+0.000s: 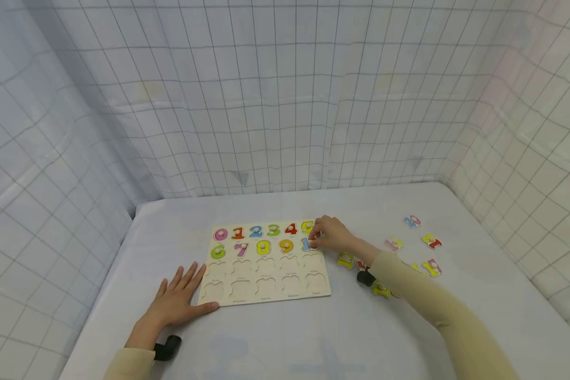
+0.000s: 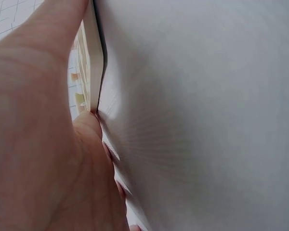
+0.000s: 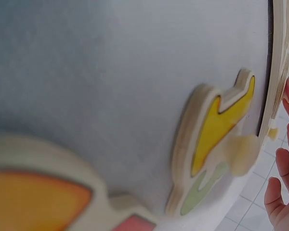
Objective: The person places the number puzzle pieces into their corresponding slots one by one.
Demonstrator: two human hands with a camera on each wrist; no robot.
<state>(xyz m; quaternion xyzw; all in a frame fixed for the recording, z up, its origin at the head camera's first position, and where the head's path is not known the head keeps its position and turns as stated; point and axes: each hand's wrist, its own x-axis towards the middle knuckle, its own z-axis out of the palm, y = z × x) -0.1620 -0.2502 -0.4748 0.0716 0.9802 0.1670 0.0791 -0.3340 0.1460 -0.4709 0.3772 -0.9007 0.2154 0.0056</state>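
A wooden number puzzle board (image 1: 275,295) lies on the table with knobbed number pieces in its upper two rows and bare recesses in the lower two. At the right end of the second row, my right hand (image 1: 331,235) pinches a blue number piece (image 1: 305,244) that shows a 1; the fingers cover the rest of it. My left hand (image 1: 176,301) rests with spread fingers at the board's lower left corner, its thumb along the front edge. In the left wrist view, the hand (image 2: 33,120) lies against the board's side (image 2: 94,62).
Loose number pieces lie scattered right of the board, among them a blue and pink one (image 1: 412,221), a yellow and red one (image 1: 431,241) and a yellow-green one (image 1: 345,260). Some lie under the right forearm. White grid-patterned curtains (image 1: 285,105) enclose the table.
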